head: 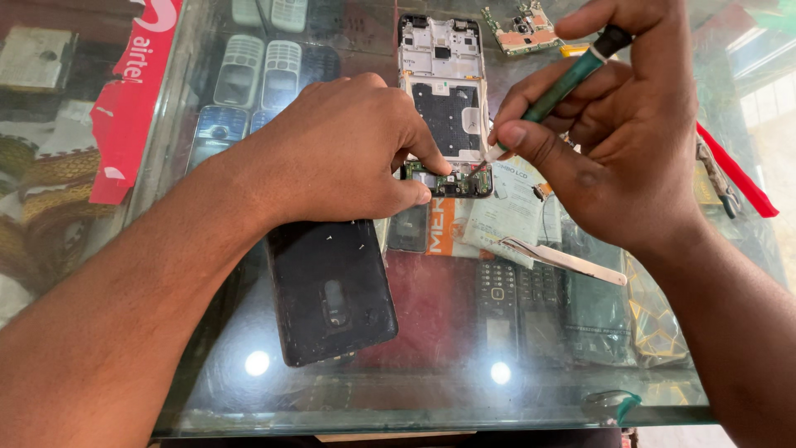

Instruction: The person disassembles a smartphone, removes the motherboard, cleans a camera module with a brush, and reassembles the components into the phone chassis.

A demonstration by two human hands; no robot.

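Note:
An opened phone with its back removed lies on a glass counter, its white frame and dark inner plate showing. My left hand presses thumb and forefinger on the small green circuit board at the phone's lower end. My right hand grips a green-handled screwdriver, its tip down at the phone's lower right edge.
A black phone back cover lies near the front. Metal tweezers rest to the right of it. A loose circuit board sits at the far edge. Old keypad phones show under the glass, and a red sticker strip runs along the left.

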